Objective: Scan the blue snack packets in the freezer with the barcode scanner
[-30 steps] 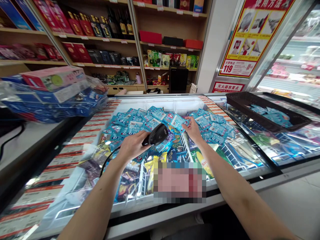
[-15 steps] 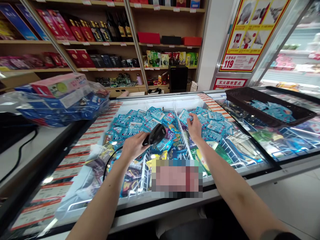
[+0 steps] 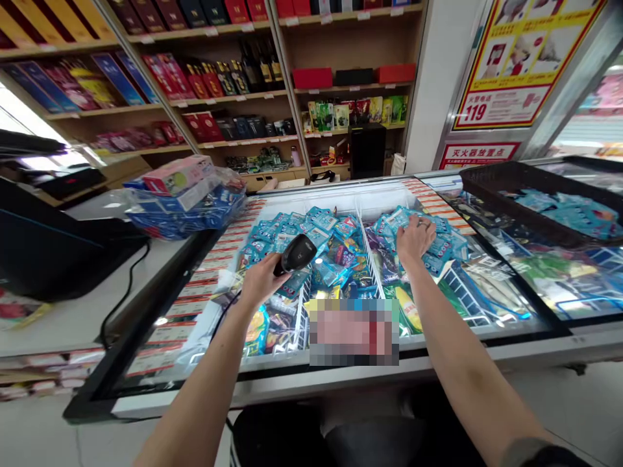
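My left hand (image 3: 263,280) is wrapped around the handle of a black barcode scanner (image 3: 298,254), whose head tilts up and right over the chest freezer. A dark cable trails down from it. My right hand (image 3: 416,240) lies over the right pile of blue packets (image 3: 440,253), its fingers apart and bent down onto them. Part of that pile is hidden beneath the hand. A second pile of the same blue packets (image 3: 272,230) spreads out behind the scanner. White wire dividers (image 3: 372,256) run between the two piles.
At the left stands a plastic-wrapped stack of blue boxes (image 3: 187,207) with a pink box on top. A dark brown tray (image 3: 491,178) holding more blue packets sits at the right. Stocked shelves (image 3: 243,97) line the back wall. The freezer's front edge (image 3: 272,383) is near me.
My view has swung left. My right hand has shifted right across its pile, from pinching a packet to spread fingers. The left hand still holds the scanner.
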